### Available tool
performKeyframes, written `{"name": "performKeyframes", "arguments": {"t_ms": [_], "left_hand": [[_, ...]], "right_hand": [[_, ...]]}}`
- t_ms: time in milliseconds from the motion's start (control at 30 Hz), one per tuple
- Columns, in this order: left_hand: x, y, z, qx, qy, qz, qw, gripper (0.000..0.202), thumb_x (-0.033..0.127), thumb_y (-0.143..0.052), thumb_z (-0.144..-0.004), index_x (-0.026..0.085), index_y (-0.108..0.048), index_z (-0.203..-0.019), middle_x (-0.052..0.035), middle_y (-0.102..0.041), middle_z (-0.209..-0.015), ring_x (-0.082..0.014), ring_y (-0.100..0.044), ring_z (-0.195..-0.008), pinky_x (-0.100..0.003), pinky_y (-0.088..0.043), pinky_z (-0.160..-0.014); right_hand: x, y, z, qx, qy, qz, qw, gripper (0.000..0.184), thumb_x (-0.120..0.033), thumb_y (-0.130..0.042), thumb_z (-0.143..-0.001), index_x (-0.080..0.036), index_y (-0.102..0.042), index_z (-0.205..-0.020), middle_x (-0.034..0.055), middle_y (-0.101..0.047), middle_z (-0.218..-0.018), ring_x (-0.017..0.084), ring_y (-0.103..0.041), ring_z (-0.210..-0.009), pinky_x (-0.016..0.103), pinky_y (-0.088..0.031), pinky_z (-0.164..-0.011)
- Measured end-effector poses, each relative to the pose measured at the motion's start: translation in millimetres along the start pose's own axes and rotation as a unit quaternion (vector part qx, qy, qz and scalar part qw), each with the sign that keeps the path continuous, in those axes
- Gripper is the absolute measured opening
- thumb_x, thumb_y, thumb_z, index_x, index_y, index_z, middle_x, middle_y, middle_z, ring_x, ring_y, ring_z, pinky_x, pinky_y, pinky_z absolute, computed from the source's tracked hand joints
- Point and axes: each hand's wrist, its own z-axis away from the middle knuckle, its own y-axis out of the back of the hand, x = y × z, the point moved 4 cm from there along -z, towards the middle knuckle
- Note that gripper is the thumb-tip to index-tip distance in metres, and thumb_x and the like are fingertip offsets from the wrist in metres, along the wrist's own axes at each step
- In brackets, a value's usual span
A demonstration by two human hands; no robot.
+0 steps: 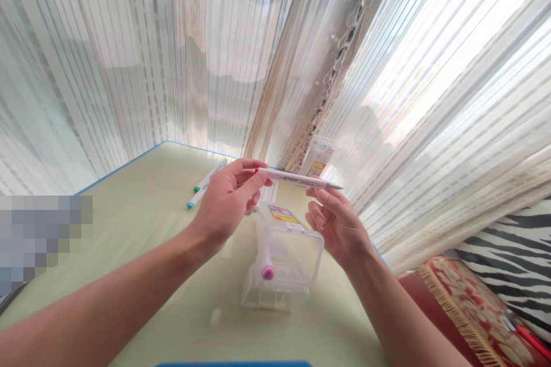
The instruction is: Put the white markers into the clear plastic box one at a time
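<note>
My left hand (pixel 228 200) pinches one end of a white marker pen (pixel 297 178) and holds it level above the table. Under the pen's other end is my right hand (pixel 338 221), its fingers curled and its fingertips touching the pen. Below both hands a clear plastic marker case (pixel 282 266) lies on the pale green table (pixel 142 223), lid open. A marker with a pink cap (pixel 267 271) sticks out of it.
Two teal-capped markers (pixel 202 190) lie on the table at the back left. A clear container with a label (pixel 317 161) stands by the curtains. Sheer striped curtains surround the table. A patterned rug (pixel 469 309) and zebra fabric (pixel 508 252) lie at the right.
</note>
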Motion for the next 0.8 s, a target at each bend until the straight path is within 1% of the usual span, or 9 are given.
{"name": "performKeyframes", "arguments": {"t_ms": [100, 200, 333, 533, 667, 800], "left_hand": [[-4.4, 3.3, -3.3, 0.011, 0.041, 0.047, 0.998, 0.024, 0.028, -0.071, -0.079, 0.016, -0.064, -0.098, -0.0030, -0.064, -0.078, -0.0052, -0.043, -0.050, -0.017, -0.029, -0.043], [-6.5, 4.7, -4.4, 0.016, 0.087, 0.100, 0.991, 0.019, 0.021, -0.069, -0.078, 0.014, -0.064, -0.096, -0.0032, -0.062, -0.078, -0.0050, -0.044, -0.051, -0.017, -0.030, -0.043], [-5.6, 3.3, -2.4, 0.013, 0.137, 0.151, 0.979, 0.013, 0.016, -0.065, -0.079, 0.013, -0.066, -0.092, -0.0021, -0.058, -0.075, -0.0053, -0.044, -0.052, -0.016, -0.031, -0.044], [-4.7, 1.9, 0.6, 0.016, 0.161, 0.181, 0.970, 0.009, 0.013, -0.061, -0.080, 0.012, -0.066, -0.087, -0.0007, -0.053, -0.068, -0.0067, -0.044, -0.052, -0.017, -0.033, -0.044], [-5.6, 1.9, 0.3, 0.014, 0.165, 0.185, 0.969, 0.010, 0.013, -0.059, -0.080, 0.011, -0.065, -0.088, -0.0010, -0.053, -0.068, -0.0070, -0.044, -0.051, -0.017, -0.033, -0.044], [-5.2, 1.9, 0.0, 0.013, 0.160, 0.180, 0.971, 0.009, 0.013, -0.059, -0.080, 0.012, -0.063, -0.088, -0.0010, -0.053, -0.069, -0.0071, -0.043, -0.051, -0.018, -0.033, -0.044]], "right_hand": [[2.0, -0.5, -1.1, -0.008, -0.012, 0.014, 1.000, 0.021, -0.022, -0.081, -0.067, -0.019, -0.074, -0.087, -0.0001, -0.071, -0.078, 0.002, -0.044, -0.040, 0.017, -0.033, -0.036], [2.9, 0.4, -2.4, -0.013, -0.018, 0.018, 1.000, 0.022, -0.022, -0.079, -0.067, -0.020, -0.074, -0.089, 0.0003, -0.071, -0.077, 0.003, -0.046, -0.040, 0.017, -0.033, -0.037], [3.1, 1.0, -2.5, -0.017, -0.019, 0.024, 0.999, 0.018, -0.024, -0.078, -0.068, -0.019, -0.074, -0.084, 0.0000, -0.070, -0.076, 0.004, -0.047, -0.040, 0.019, -0.033, -0.037], [6.2, 2.4, -2.3, -0.023, -0.023, 0.027, 0.999, 0.015, -0.025, -0.077, -0.070, -0.018, -0.073, -0.083, 0.0005, -0.070, -0.075, 0.005, -0.048, -0.040, 0.019, -0.034, -0.036], [7.4, 3.6, -2.9, -0.030, -0.023, 0.030, 0.999, 0.015, -0.026, -0.075, -0.071, -0.018, -0.073, -0.084, 0.0007, -0.070, -0.075, 0.006, -0.049, -0.040, 0.020, -0.034, -0.036], [6.4, 2.3, -2.0, -0.025, -0.026, 0.033, 0.999, 0.017, -0.025, -0.077, -0.069, -0.018, -0.072, -0.083, 0.0004, -0.070, -0.073, 0.006, -0.048, -0.040, 0.020, -0.033, -0.036]]}}
